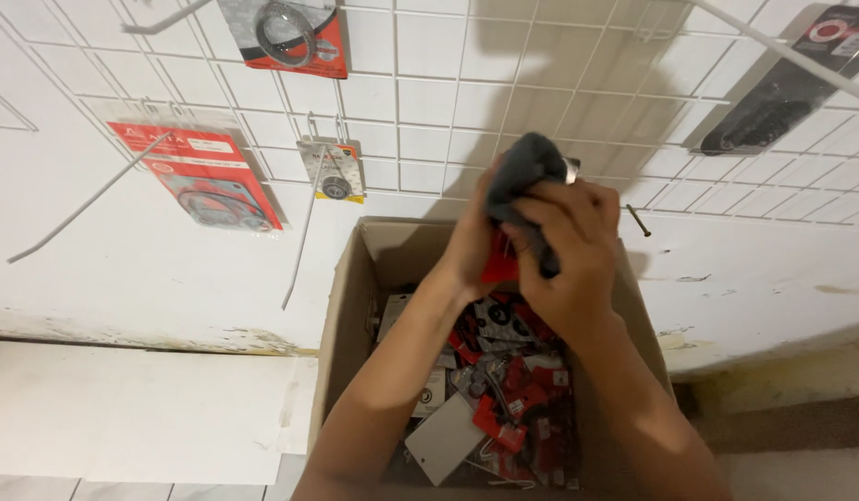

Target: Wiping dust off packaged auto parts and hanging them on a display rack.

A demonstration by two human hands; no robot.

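Far left, on the white wire grid wall panel (pixel 429 102), we see a flat red-backed blister pack with a dark ring-shaped part (pixel 206 176) hanging tilted, and above it a second red card pack holding a grey metal ring (pixel 290 32). Just to the right hangs a small yellow-edged carded pack with a round black part (pixel 335 172), beside thin bare white wire hooks that jut out from the grid.

Below, an open brown cardboard box (pixel 341 315) with matte, creased walls stands against the wall; inside lies a loose heap of glossy red-and-black small packets (pixel 513 390) and a plain pale grey card (pixel 443 441) (its corner points toward us).

Above the box, our left hand (pixel 471 246) is curled shut around the lower part of a soft dark grey cloth (pixel 527 172), with a flash of red packaging showing under the palm. Our right hand (pixel 573 246) is closed over the same cloth from the right, fingers folded down across it. The cloth is bunched and fuzzy, its long axis running roughly upright with a slight lean, its rounded top toward the grid; a small shiny metal bit peeks out at its upper right.

Far right, a long black carded pack (pixel 773 102) hangs slanted.
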